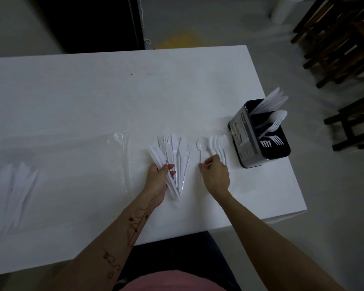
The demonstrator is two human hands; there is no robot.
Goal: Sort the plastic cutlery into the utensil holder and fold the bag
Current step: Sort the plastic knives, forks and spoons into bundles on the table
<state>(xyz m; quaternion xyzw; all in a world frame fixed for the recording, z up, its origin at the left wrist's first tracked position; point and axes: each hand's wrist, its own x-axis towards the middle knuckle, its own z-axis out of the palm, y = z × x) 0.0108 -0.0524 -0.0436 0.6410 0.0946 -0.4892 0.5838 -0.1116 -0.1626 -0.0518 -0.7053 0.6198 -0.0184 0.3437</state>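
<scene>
Left hand [160, 175] clamps fanned mixed cutlery [174, 158], exposing types. Right hand [215, 172] fingers pinch a spoon [200, 149] handle, probably gathering spoons for the utensil holder [259, 135].

Your left hand [161, 175] covers the lower handles of the fanned cutlery [172, 158], so you cannot count the pieces in its grip. Your right hand [215, 175] hides the spoon row's [219, 143] handles. The clear bag [57, 164] blurs toward the picture's left edge, which cuts off it and the bench [114, 91]. Inside the utensil holder [259, 133], handles sink into darkness. The chairs [334, 38] are smeared.
</scene>
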